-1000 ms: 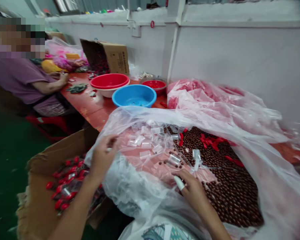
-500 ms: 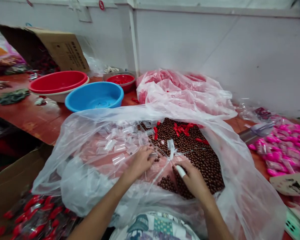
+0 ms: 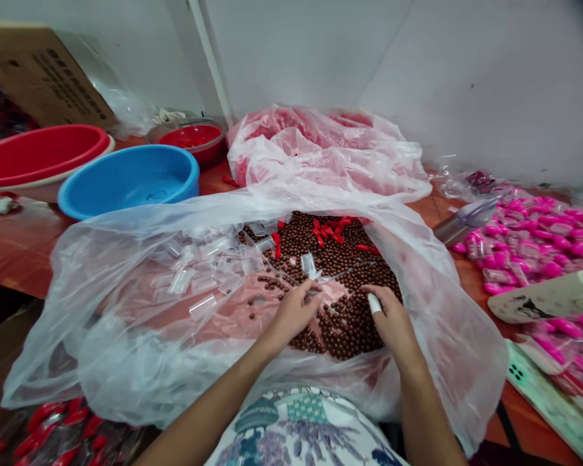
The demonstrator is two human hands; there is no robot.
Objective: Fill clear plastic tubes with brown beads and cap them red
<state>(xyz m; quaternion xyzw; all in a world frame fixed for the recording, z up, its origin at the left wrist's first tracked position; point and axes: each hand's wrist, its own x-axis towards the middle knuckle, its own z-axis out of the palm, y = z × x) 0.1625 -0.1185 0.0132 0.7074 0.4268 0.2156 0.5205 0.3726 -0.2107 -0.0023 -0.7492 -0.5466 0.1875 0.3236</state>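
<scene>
Many small brown balls (image 3: pixel 354 323) lie on a spread clear plastic sheet (image 3: pixel 466 362). My left hand (image 3: pixel 298 310) is over the left part of the balls, its fingers curled; whether they hold anything is hidden. At the right side of the pile, my right hand (image 3: pixel 388 314), with a white cover on one finger, touches the balls with bent fingers. Between and beyond the hands stands a small clear tube (image 3: pixel 308 264). More clear tubes (image 3: pixel 202 307) lie at the left of the sheet, and small red pieces (image 3: pixel 332 230) rest on the far balls.
Behind the sheet are a blue basin (image 3: pixel 131 181), a red basin (image 3: pixel 43 155) and a bag of red items (image 3: pixel 320 152). To the right lie pink-capped items (image 3: pixel 538 239), a pale bottle (image 3: pixel 548 296) and a phone (image 3: pixel 553 401). A cardboard box (image 3: pixel 48 77) stands back left.
The view has shifted right. My hands have moved a little farther apart, and brown balls have spread toward the middle and left. The white strip between my hands has dropped lower.
</scene>
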